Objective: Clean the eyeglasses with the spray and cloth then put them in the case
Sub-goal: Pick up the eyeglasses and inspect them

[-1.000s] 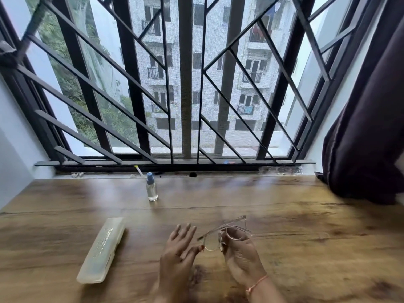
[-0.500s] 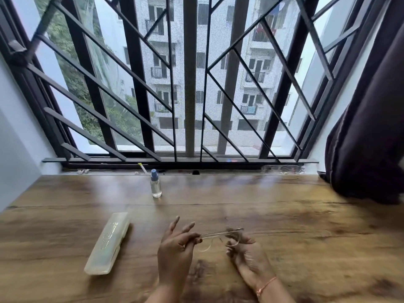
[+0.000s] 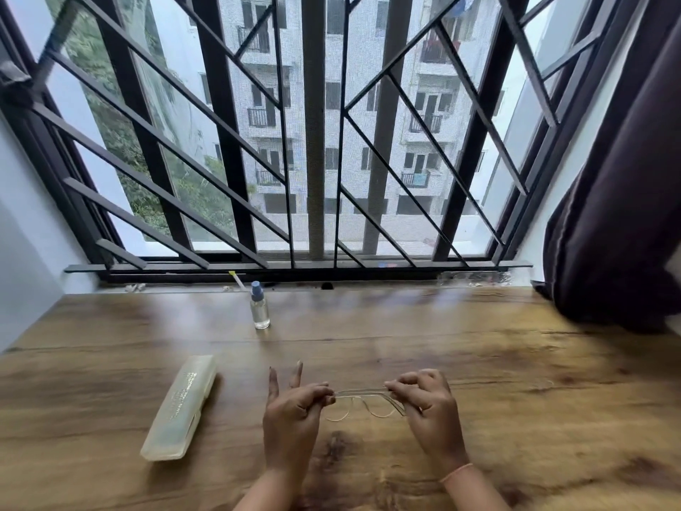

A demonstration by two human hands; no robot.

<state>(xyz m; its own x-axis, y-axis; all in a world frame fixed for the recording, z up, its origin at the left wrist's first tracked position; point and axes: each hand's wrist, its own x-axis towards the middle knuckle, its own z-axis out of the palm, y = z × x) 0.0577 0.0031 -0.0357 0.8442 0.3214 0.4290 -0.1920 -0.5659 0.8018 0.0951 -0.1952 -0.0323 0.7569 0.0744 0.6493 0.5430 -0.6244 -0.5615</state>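
The clear-framed eyeglasses (image 3: pixel 363 402) hang between my two hands just above the wooden table (image 3: pixel 516 381). My left hand (image 3: pixel 293 418) pinches the frame's left end with thumb and forefinger, other fingers spread upward. My right hand (image 3: pixel 427 403) pinches the right end, fingers curled. A pale translucent eyeglass case (image 3: pixel 180 407), lid closed, lies to the left of my left hand. The small clear spray bottle (image 3: pixel 259 307) with a blue cap stands upright farther back, near the window. No cloth is in view.
A barred window (image 3: pixel 313 142) runs along the far edge of the table. A dark curtain (image 3: pixel 619 215) hangs at the right, touching the table's back right corner. A white wall borders the table on the left.
My left hand has closed on the glasses' left end, and the hands have moved apart. The frame has turned from tilted in my right hand to level between both.
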